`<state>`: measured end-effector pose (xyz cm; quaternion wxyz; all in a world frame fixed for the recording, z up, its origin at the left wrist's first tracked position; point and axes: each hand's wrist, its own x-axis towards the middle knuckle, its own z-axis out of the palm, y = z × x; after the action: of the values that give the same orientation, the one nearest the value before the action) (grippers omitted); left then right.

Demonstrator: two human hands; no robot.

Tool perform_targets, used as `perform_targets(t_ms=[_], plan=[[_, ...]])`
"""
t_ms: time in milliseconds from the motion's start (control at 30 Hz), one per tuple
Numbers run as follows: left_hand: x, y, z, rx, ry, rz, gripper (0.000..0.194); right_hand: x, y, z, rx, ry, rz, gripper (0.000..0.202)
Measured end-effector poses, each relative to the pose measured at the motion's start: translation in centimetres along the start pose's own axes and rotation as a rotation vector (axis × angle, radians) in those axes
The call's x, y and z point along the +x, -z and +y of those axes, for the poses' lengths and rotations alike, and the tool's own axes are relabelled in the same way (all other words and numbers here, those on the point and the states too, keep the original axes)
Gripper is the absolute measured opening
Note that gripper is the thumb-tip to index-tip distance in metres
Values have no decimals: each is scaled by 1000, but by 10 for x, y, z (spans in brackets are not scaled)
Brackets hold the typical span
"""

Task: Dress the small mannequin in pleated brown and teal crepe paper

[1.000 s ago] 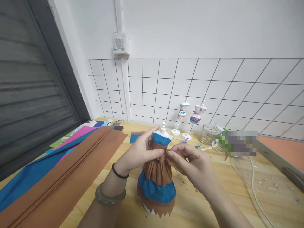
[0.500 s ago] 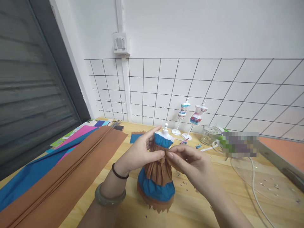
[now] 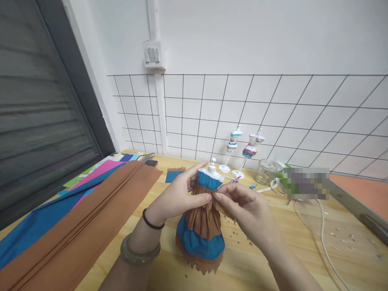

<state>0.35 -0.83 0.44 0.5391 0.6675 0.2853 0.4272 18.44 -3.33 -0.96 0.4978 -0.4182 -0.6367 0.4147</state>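
A small white dress form [image 3: 212, 171] stands upright on the table in front of me, clad in a layered dress [image 3: 203, 224] of brown and blue crepe-like paper with a zigzag hem. My left hand [image 3: 178, 195] is wrapped around the form from the left, its thumb pressing the brown layer at the waist. With thumb and forefinger, my right hand [image 3: 247, 204] pinches the gathered brown paper at the right of the waist. Both sets of fingertips nearly meet there. Whether anything else is in the right pinch is hidden.
Long brown sheets [image 3: 91, 218], with a blue sheet [image 3: 36, 230] beside them, lie on the left. A blue-brown piece [image 3: 176, 176] lies behind my left hand. Two decorated dress forms [image 3: 232, 146], a glass jar [image 3: 268, 171] and a white cable [image 3: 323, 230] are farther right. Paper scraps dot the table.
The dress form has shifted and tilted very slightly to the right. Both hands keep their hold at the waist, with only tiny finger movement.
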Motion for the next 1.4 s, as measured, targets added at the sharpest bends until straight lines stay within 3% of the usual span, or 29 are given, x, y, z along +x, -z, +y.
perform_targets(t_ms=[467,700,1067,1200,1400], plan=[[2,1,-2,-8,21,-8,78,-1,0,-4,-358,331,72,13],[1,1,0,-20,14,-13,75,-1,-1,-7,-311,219,74,17],[0,2,-4,4,-3,-31,77,1,-3,-6,150,-58,-1,29],[0,4,-6,-18,-50,-38,77,3,-5,-7,235,-87,-16,34],[-1,5,-7,-52,-13,-74,83,2,-6,-3,238,-60,-27,30]])
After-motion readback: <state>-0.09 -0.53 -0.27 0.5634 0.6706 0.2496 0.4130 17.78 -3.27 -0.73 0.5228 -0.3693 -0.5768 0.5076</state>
